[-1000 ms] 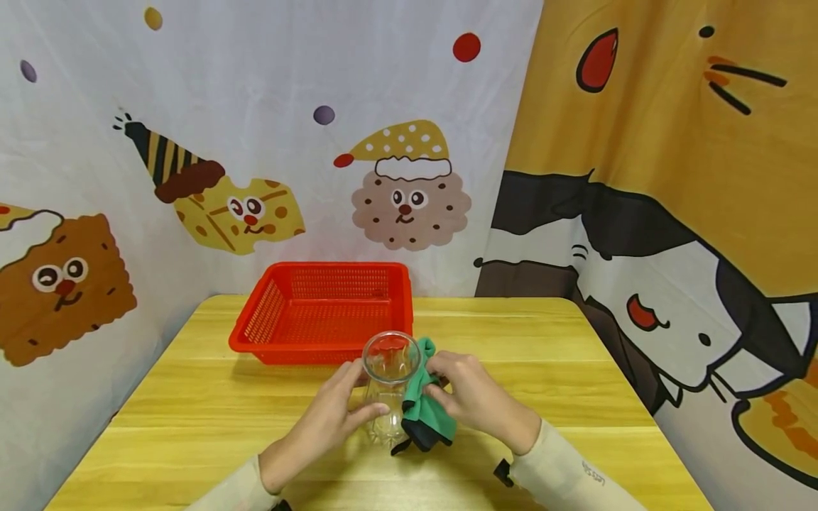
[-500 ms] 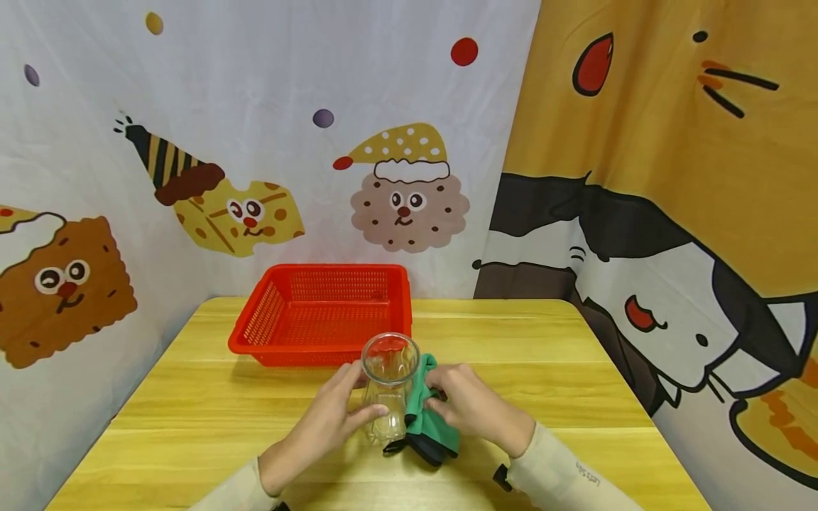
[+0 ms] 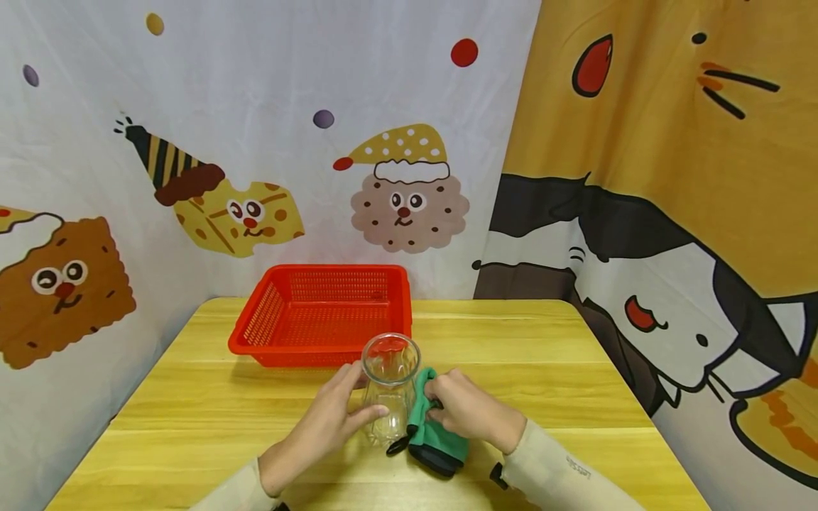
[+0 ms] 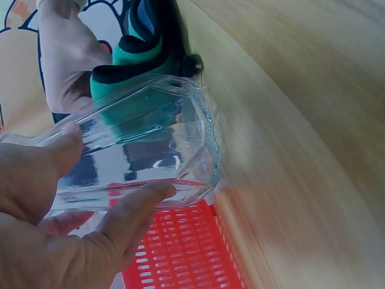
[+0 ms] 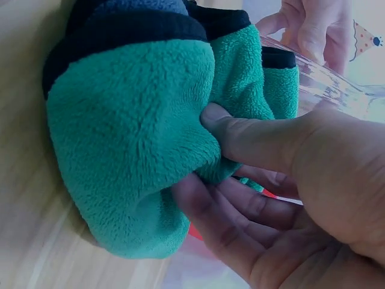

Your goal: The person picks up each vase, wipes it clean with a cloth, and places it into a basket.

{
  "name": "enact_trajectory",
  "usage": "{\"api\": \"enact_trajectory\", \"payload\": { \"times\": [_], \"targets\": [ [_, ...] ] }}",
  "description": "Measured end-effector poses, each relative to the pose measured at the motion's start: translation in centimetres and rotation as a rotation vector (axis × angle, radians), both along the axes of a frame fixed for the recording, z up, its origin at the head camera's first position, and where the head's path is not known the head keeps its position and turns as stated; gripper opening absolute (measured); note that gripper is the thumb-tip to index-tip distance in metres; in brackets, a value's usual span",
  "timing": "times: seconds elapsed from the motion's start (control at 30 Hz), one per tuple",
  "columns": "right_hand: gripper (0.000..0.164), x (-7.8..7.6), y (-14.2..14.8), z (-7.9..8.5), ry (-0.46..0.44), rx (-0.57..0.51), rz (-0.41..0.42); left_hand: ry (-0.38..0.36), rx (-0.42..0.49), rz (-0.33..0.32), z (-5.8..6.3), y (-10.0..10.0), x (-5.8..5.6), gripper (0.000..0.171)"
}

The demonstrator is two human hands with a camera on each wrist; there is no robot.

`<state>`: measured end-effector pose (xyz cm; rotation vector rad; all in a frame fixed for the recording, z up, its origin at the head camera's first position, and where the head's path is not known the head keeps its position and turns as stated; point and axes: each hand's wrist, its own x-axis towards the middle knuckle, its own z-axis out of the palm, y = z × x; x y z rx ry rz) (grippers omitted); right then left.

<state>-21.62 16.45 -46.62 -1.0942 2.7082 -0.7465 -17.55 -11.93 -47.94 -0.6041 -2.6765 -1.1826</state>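
Note:
A clear glass vase (image 3: 390, 394) with a round rim and faceted sides stands upright on the wooden table. My left hand (image 3: 329, 411) grips it from the left, thumb on the near side and fingers round the far side. In the left wrist view the vase (image 4: 138, 150) shows its angular base close to the tabletop. To its right, my right hand (image 3: 469, 408) pinches a folded green towel (image 3: 441, 440) with black edging, bunched between thumb and fingers. The towel (image 5: 132, 126) looks fluffy in the right wrist view, and its lower end hangs near the tabletop.
A red plastic basket (image 3: 319, 348) with perforated walls sits behind the vase, toward the back left of the table. Curtains (image 3: 268, 85) printed with cartoon figures hang behind and beside the table (image 3: 543, 355).
My right hand has moved the towel down and slightly right along the vase's side, toward me. The left hand and the vase have stayed in place.

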Motion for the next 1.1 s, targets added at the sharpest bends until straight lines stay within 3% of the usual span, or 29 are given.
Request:
{"api": "enact_trajectory", "payload": {
  "times": [0.13, 0.8, 1.1],
  "targets": [
    [0.043, 0.1, 0.0, 0.1, -0.004, 0.008, 0.015, -0.005, -0.004, 0.003, 0.0, 0.0, 0.0, 0.080],
    [0.060, 0.1, -0.1, -0.3, -0.015, -0.004, -0.013, 0.019, -0.003, 0.002, 0.0, 0.1, 0.2, 0.079],
    [0.048, 0.1, 0.3, -1.1, -0.003, -0.048, -0.018, -0.006, -0.006, 0.008, 0.0, 0.1, 0.1, 0.083]
  ]
}}
